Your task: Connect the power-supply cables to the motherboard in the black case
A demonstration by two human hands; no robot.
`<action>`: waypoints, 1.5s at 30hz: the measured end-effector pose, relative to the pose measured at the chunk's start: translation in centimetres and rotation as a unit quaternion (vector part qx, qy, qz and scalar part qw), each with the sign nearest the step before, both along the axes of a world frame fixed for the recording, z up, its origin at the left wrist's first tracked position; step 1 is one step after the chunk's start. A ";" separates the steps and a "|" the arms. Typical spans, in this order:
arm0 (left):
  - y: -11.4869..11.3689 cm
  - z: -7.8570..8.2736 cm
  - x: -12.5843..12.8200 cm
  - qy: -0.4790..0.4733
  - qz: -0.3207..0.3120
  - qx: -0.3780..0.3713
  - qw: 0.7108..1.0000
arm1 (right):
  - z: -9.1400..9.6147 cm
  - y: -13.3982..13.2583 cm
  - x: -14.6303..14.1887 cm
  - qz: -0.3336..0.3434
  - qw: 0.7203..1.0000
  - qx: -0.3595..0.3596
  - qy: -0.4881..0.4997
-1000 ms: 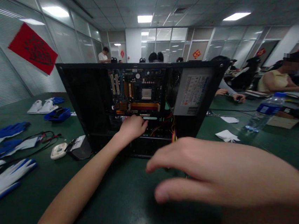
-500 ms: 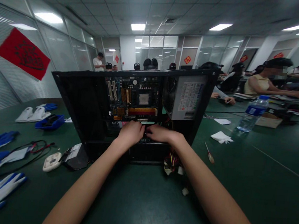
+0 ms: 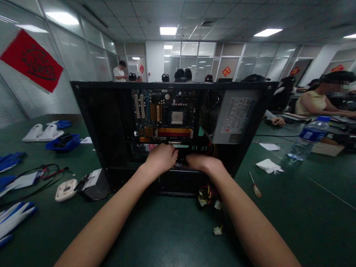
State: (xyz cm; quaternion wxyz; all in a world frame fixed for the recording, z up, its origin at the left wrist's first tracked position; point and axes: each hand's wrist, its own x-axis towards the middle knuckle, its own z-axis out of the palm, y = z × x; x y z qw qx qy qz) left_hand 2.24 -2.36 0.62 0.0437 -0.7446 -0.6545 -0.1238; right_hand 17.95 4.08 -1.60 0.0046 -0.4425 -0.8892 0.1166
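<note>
While the green table bears the open computer case, its motherboard facing me, my left hand and my right hand sit side by side inside it, just below the board. Both have fingers curled down out of sight, so I cannot tell whether either grips anything. 1 screwdriver lies on the table off to the right.
</note>
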 end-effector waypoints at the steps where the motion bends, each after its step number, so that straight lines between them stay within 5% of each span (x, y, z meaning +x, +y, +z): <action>1: 0.0 0.0 0.0 -0.001 -0.002 -0.002 1.000 | 0.4 -0.2 -0.3 0.004 1.000 0.003 -0.005; 5: 0.0 0.2 0.0 -0.017 -0.001 0.006 1.000 | 1.4 -0.1 -1.4 -0.068 0.983 0.062 0.157; 10: 0.2 0.6 -0.9 -0.164 -0.060 0.135 0.975 | 1.7 0.6 -1.6 -0.069 0.910 0.057 0.405; 15: 0.6 1.8 -2.5 -0.465 -0.028 0.240 0.852 | 3.2 -1.7 -1.8 -0.025 0.814 -0.056 0.577; 19: 0.0 2.9 -2.6 -0.623 -0.019 0.116 0.774 | 4.8 -4.0 -2.0 0.019 0.771 -0.086 0.631; 22: -1.1 3.7 -2.1 -0.689 -0.077 -0.063 0.718 | 5.1 -4.7 -2.0 0.045 0.773 -0.059 0.630; 25: -2.1 4.5 -1.7 -0.708 -0.098 -0.108 0.691 | 4.9 -4.8 -1.7 0.070 0.798 -0.061 0.596; 30: -3.2 5.3 -1.5 -0.670 -0.090 -0.033 0.736 | 5.5 -6.5 -1.4 0.143 0.844 -0.094 0.508; 34: -3.9 5.4 -0.8 -0.653 -0.124 -0.029 0.747 | 7.0 -8.6 -0.9 0.140 0.872 -0.036 0.467; 40: -5.1 5.9 0.4 -0.717 -0.187 -0.156 0.653 | 8.7 -8.6 1.6 0.058 0.885 0.044 0.460; 45: -5.7 6.0 0.4 -0.739 -0.219 -0.190 0.608 | 9.5 -8.0 3.2 0.047 0.845 0.060 0.529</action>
